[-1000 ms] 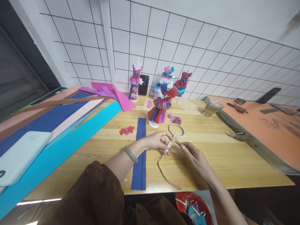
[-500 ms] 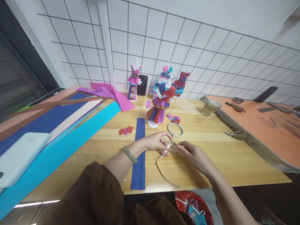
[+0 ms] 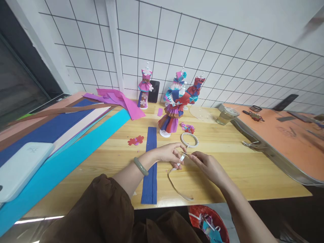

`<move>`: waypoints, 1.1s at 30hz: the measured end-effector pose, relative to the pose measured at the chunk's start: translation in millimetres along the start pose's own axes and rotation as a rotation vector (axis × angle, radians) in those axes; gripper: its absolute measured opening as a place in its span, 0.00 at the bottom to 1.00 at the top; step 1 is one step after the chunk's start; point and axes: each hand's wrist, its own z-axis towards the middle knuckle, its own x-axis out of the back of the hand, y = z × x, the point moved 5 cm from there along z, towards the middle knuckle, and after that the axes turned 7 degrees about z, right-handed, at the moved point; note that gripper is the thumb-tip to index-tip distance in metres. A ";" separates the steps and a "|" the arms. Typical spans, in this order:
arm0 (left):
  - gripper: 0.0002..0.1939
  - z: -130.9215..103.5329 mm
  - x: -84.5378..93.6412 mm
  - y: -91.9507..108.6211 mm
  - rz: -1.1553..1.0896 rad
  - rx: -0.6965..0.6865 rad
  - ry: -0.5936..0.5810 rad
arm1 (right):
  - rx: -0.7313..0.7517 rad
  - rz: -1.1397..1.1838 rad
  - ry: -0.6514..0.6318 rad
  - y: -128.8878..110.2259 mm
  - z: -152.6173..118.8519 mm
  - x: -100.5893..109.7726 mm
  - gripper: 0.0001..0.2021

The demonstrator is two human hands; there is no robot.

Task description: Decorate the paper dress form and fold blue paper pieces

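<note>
A strip of white tape [image 3: 182, 158] is pinched in the fingers of my left hand [image 3: 170, 153], which wears a green bangle. From below that hand a thin pale strip [image 3: 174, 187] curls down across the table. My right hand [image 3: 206, 165] grips slim metal tweezers [image 3: 184, 153], their tips close to the tape; most of the tool is hidden by my fingers. Just beyond my hands lies a tape roll [image 3: 189, 140]. Under my left wrist runs a long blue crepe paper strip [image 3: 149, 185].
Small dress forms [image 3: 170, 116] in coloured paper stand at the back, near a phone [image 3: 153, 91]. Paper sheets [image 3: 88, 135] and a white power bank [image 3: 25, 170] lie left. A lidded cup [image 3: 226, 114] stands right. Red paper flowers [image 3: 135, 140] lie mid-table; a red bin [image 3: 212, 219] sits below.
The tweezer tips have shifted slightly and look closer together, with the right hand a touch further left. My left hand keeps its hold on the tape.
</note>
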 end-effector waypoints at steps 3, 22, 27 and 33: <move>0.22 0.7 0.0 -0.4 0.001 -0.003 -0.002 | 0.016 -0.005 0.016 -2.0 -0.9 -0.5 0.19; 0.37 -1.1 1.6 5.9 -0.040 0.019 0.053 | 0.085 -0.077 0.135 2.5 -19.0 -13.5 0.17; 0.34 -1.5 4.7 6.5 -0.097 0.052 0.092 | 0.203 -0.139 0.236 1.9 -28.3 -17.4 0.15; 0.33 -3.3 4.5 8.0 -0.041 0.071 0.182 | 0.297 -0.165 0.278 4.3 -32.3 -27.8 0.14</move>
